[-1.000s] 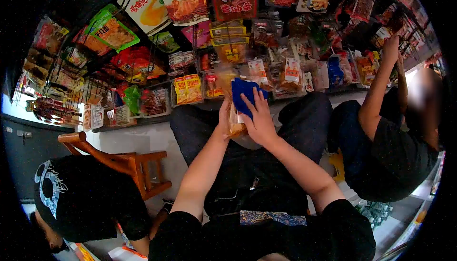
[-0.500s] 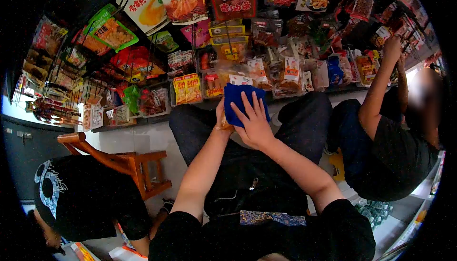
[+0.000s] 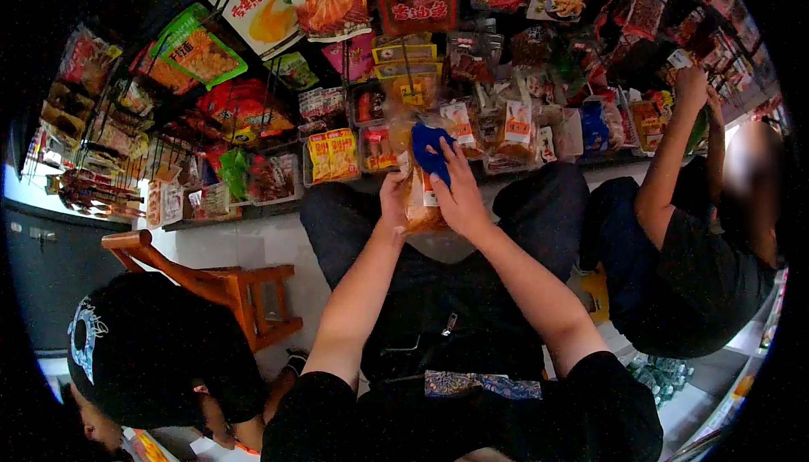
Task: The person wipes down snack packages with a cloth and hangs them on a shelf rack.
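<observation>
A clear plastic food package point(image 3: 424, 201) with orange-brown contents and a pale label is held upright above my lap. My left hand point(image 3: 393, 199) grips its left edge. A dark blue cloth point(image 3: 431, 149) lies bunched against the upper part of the package, and my right hand point(image 3: 458, 194) is closed on it, pressing it to the package's right side. Behind the package, on the display, stand a tray with red and yellow packets point(image 3: 379, 149) and a tray with yellow bags point(image 3: 332, 155).
Packaged snacks hang on hooks, among them a green bag point(image 3: 200, 48). A wooden chair point(image 3: 215, 285) stands at the left beside a bent-over person point(image 3: 160, 352). On the right another person point(image 3: 687, 277) sits with both hands raised to the hanging goods.
The blue cloth, spread over the package half a second ago, is now bunched at its upper part, and the label and lower contents show again. The left person has shifted slightly.
</observation>
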A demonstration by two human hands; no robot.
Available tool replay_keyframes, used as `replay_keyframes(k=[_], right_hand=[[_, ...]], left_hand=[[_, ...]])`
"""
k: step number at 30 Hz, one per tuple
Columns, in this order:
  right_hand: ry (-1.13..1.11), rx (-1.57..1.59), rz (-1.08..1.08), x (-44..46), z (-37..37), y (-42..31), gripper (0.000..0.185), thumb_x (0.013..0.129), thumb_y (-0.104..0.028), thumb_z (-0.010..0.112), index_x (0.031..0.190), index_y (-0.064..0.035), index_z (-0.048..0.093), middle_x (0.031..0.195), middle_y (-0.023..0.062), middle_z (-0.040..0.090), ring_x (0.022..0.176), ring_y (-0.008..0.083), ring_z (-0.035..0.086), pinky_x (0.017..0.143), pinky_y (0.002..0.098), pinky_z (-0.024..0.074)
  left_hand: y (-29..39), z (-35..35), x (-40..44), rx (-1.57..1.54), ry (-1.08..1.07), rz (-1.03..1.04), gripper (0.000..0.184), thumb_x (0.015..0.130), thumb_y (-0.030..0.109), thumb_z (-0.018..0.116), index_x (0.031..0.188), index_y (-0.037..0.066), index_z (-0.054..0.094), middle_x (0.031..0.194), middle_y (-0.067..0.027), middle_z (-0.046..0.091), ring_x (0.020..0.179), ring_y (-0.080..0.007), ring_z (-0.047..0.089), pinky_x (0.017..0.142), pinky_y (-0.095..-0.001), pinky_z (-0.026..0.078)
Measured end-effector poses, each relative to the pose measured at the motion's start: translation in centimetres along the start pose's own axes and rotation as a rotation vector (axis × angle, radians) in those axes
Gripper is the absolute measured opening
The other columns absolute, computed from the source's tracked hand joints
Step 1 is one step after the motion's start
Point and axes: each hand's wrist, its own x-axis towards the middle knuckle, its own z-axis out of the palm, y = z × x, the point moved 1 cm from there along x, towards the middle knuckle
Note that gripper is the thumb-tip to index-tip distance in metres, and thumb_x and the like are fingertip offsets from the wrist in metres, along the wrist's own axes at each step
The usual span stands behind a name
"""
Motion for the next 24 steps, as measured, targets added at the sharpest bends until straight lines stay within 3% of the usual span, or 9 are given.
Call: replay_keyframes(k=[3, 6, 9, 10, 14, 16, 19, 24], right_hand=[[-0.033, -0.112, -0.036, -0.1, 0.3, 0.2, 0.051, 0.087, -0.019, 0.048, 0.137, -0.0086, 0.038, 0.147, 0.0184, 0.023, 0.137, 0.0388, 0.015, 0.109, 0.0461, 0.0183], [-0.107, -0.256, -0.105, -1.1, 0.6, -0.8, 0.055, 0.087, -0.028, 0.051, 0.138, -0.0124, 0.036, 0.149, 0.0153, 0.019, 0.136, 0.041, 0.013, 0.11, 0.0524, 0.0128], [-0.224, -0.419, -0.222, -2.3, 0.7, -2.5, 0.061, 0.085, -0.032, 0.054, 0.14, -0.0167, 0.033, 0.15, 0.0145, 0.016, 0.137, 0.0395, 0.01, 0.109, 0.0572, 0.0087], [-0.249, -0.444, -0.275, -2.5, 0.7, -2.7, 0.063, 0.084, -0.034, 0.055, 0.141, -0.0201, 0.032, 0.149, 0.014, 0.018, 0.138, 0.0386, 0.011, 0.108, 0.0591, 0.0062], [-0.194, -0.472, -0.251, -0.7, 0.9, -2.4, 0.061, 0.085, -0.037, 0.051, 0.14, -0.0201, 0.033, 0.149, 0.0119, 0.022, 0.137, 0.0365, 0.014, 0.108, 0.0586, 0.0085], [-0.107, -0.432, -0.161, 1.1, 1.0, -2.0, 0.056, 0.088, -0.036, 0.047, 0.14, -0.0189, 0.035, 0.148, 0.0123, 0.023, 0.137, 0.0355, 0.016, 0.108, 0.0578, 0.0098], [-0.119, -0.453, -0.089, 2.5, 1.2, -1.8, 0.052, 0.09, -0.034, 0.044, 0.139, -0.0169, 0.035, 0.148, 0.0127, 0.024, 0.137, 0.0355, 0.017, 0.108, 0.0575, 0.011], [-0.2, -0.48, -0.133, 0.3, 1.6, -1.6, 0.052, 0.091, -0.034, 0.043, 0.138, -0.0122, 0.037, 0.148, 0.0118, 0.024, 0.138, 0.0346, 0.015, 0.108, 0.0571, 0.0115]], left_hand=[[-0.5, 0.8, 0.4, 0.135, 0.217, 0.075, 0.042, 0.093, 0.032, 0.04, 0.125, 0.005, 0.048, 0.119, -0.0126, 0.056, 0.107, -0.026, 0.056, 0.09, -0.0397, 0.045], [-0.8, 2.9, 0.3, 0.184, 0.276, 0.103, 0.045, 0.095, 0.035, 0.034, 0.129, 0.007, 0.046, 0.126, -0.0137, 0.051, 0.113, -0.0277, 0.052, 0.095, -0.0421, 0.043], [-0.3, 0.8, -0.2, 0.194, 0.132, 0.109, 0.049, 0.096, 0.039, 0.03, 0.133, 0.009, 0.042, 0.132, -0.0137, 0.046, 0.119, -0.0292, 0.048, 0.1, -0.045, 0.038], [-0.2, 0.2, 0.3, 0.122, 0.126, 0.005, 0.05, 0.096, 0.04, 0.026, 0.136, 0.011, 0.037, 0.135, -0.0126, 0.044, 0.122, -0.0301, 0.045, 0.102, -0.0471, 0.036], [-2.5, -0.2, 0.5, 0.102, -0.028, 0.232, 0.05, 0.096, 0.04, 0.028, 0.138, 0.013, 0.035, 0.137, -0.0118, 0.042, 0.123, -0.0297, 0.044, 0.102, -0.0464, 0.037], [-1.1, 1.2, -0.2, 0.314, 0.126, 0.143, 0.05, 0.096, 0.042, 0.03, 0.14, 0.017, 0.031, 0.14, -0.0108, 0.038, 0.124, -0.0287, 0.043, 0.101, -0.0445, 0.037], [-1.0, 1.6, 0.2, 0.185, 0.266, 0.006, 0.052, 0.096, 0.043, 0.034, 0.141, 0.018, 0.029, 0.141, -0.0102, 0.036, 0.125, -0.0277, 0.041, 0.102, -0.0429, 0.036], [-0.9, 0.1, 0.3, 0.172, 0.162, 0.028, 0.052, 0.095, 0.044, 0.033, 0.139, 0.017, 0.031, 0.139, -0.0108, 0.039, 0.124, -0.0286, 0.043, 0.102, -0.0442, 0.037]])
